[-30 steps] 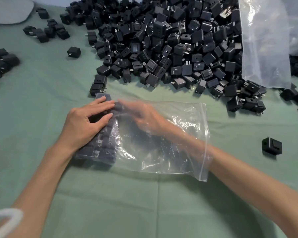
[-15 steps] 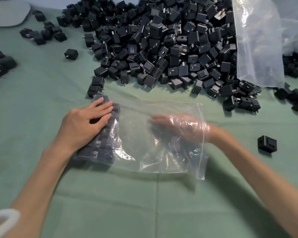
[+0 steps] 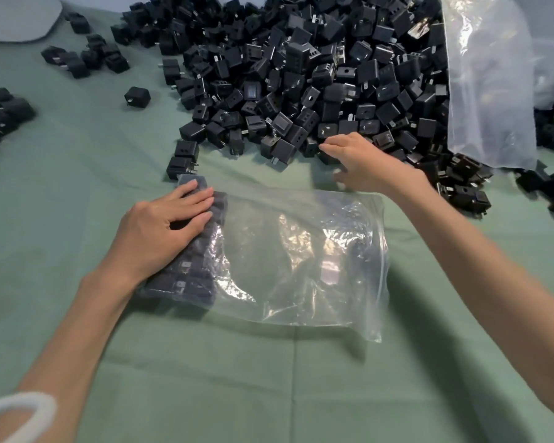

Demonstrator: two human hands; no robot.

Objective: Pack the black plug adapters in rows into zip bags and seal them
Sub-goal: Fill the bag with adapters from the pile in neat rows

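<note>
A clear zip bag (image 3: 301, 260) lies flat on the green cloth, its mouth toward the right. A row of black plug adapters (image 3: 199, 270) fills the bag's left end. My left hand (image 3: 160, 231) rests flat on top of that row through the plastic, fingers straight. A big heap of loose black adapters (image 3: 301, 75) covers the far middle of the table. My right hand (image 3: 355, 161) is outside the bag at the heap's near edge, fingers reaching onto adapters there; whether it holds one is hidden.
A large clear plastic sack (image 3: 486, 84) lies over the heap's right side. Small clusters of adapters (image 3: 84, 59) sit at the far left, more at the left edge (image 3: 4, 113). A white loop (image 3: 16, 417) shows at bottom left.
My right hand has drawn out of the zip bag and moved up to the heap's near edge. The left hand has stayed on the packed row.
</note>
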